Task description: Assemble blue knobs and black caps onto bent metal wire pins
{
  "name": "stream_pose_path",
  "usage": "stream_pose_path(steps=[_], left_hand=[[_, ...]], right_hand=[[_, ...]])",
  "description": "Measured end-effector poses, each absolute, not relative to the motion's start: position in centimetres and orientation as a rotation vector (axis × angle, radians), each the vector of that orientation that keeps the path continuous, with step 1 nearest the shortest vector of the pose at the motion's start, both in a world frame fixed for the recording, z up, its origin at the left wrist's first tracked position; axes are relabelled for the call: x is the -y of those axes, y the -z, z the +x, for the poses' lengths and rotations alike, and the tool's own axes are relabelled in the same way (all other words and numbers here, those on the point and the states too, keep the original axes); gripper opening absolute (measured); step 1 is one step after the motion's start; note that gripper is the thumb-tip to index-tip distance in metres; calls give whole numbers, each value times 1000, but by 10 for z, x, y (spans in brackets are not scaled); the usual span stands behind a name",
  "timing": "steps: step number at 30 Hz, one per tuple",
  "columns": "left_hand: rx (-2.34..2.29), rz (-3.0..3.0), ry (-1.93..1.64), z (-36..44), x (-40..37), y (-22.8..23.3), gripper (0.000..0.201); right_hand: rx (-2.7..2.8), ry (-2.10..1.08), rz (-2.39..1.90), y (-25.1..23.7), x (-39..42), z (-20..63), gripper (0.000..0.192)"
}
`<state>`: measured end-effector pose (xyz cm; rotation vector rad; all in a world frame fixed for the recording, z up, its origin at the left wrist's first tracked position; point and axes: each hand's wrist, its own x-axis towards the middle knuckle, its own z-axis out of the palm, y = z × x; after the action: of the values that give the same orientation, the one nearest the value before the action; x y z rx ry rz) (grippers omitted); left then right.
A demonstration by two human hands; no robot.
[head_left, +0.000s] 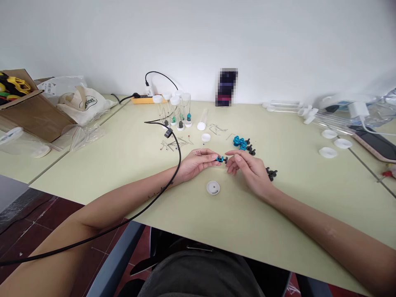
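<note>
My left hand (194, 165) pinches a small blue metal clamp (219, 159) with a black thumbscrew (225, 160) in its right end. Thin metal wire shows above the left fingers; whether it is joined to the clamp is unclear. Beside the screw, my right hand (247, 167) is open, its fingers slightly bent and apart; any fingertip contact is hard to make out. Below the hands lies a white round cap (213, 188) with tiny dark pieces inside. Blue metal fittings (239, 142) are heaped behind the right hand, near black thumbscrews (251, 149). More black screws (271, 173) lie by the right wrist.
Clear capped tubes (176, 109) stand at the back, near a yellow power strip (144, 100). Metal pins (176, 143) and bent wires (216, 129) lie loose on the table. A black cable (154, 200) crosses over my left arm. A cardboard box (37, 111) stands left.
</note>
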<state>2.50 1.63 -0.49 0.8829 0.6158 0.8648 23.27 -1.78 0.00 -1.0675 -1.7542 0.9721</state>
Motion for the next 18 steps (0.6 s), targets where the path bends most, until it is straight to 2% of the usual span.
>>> stream_pose_path(steps=[18], left_hand=[[-607, 885, -868, 25, -16, 5, 18]], right_hand=[[1740, -992, -1053, 0, 18, 233, 36]])
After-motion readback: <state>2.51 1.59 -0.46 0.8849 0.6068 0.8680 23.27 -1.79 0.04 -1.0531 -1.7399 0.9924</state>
